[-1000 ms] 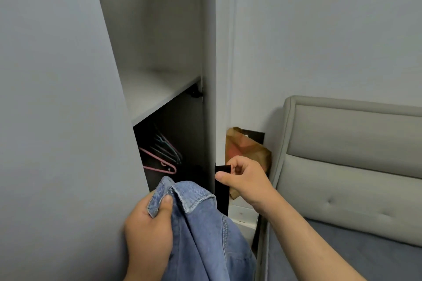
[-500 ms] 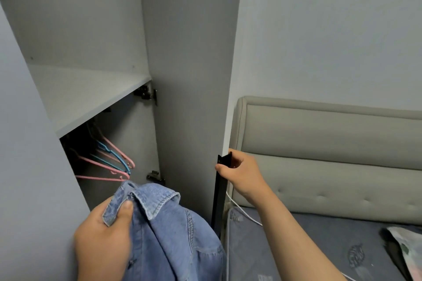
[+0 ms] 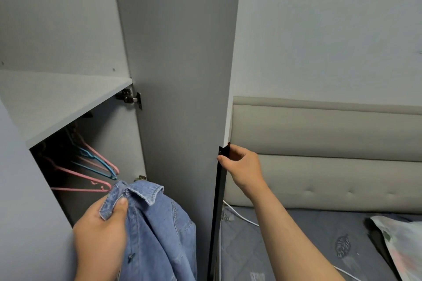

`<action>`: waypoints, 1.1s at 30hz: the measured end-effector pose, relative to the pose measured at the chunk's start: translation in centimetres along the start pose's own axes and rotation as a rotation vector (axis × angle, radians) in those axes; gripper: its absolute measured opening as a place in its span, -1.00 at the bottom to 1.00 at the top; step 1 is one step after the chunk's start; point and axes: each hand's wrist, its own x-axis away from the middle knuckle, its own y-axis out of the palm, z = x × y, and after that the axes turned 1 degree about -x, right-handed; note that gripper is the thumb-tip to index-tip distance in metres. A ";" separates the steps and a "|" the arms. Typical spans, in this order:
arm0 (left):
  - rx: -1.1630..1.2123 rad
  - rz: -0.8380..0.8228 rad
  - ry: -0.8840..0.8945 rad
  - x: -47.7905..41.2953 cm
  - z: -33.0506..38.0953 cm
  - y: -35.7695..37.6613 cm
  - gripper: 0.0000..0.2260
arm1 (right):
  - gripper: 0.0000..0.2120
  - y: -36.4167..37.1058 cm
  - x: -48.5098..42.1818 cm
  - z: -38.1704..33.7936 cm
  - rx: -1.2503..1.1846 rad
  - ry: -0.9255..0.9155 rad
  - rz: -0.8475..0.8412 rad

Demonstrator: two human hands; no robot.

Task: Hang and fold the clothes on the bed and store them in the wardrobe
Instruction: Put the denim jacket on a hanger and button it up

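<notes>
My left hand (image 3: 100,235) grips a blue denim shirt (image 3: 159,230) by its collar, low in front of the open wardrobe. My right hand (image 3: 244,166) holds the long black handle (image 3: 218,201) on the edge of the grey wardrobe door (image 3: 182,75), which stands swung wide open. Inside, under a white shelf (image 3: 57,102), several pink and blue hangers (image 3: 91,166) hang in the dark compartment.
The bed's beige padded headboard (image 3: 331,155) and grey mattress (image 3: 285,242) lie to the right of the door. A light printed garment (image 3: 402,246) lies at the bed's right edge. A white cable (image 3: 242,217) runs across the mattress. Another grey door panel (image 3: 20,189) fills the left.
My right hand has pulled the wardrobe door further open to the right, and more of the shelf and hangers shows. The denim shirt stays in my left hand.
</notes>
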 end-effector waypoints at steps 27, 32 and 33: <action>0.056 -0.026 -0.031 -2.1 -3.0 -0.6 -0.86 | -0.76 12.3 5.1 -3.3 0.216 -0.330 -0.278; 0.032 0.018 -0.083 -3.0 -4.0 0.4 -0.84 | -0.81 16.7 2.0 -1.8 0.138 -0.245 -0.484; 0.021 0.023 -0.098 -3.4 -4.1 0.7 -0.82 | -0.82 17.8 0.9 -1.3 0.113 -0.217 -0.515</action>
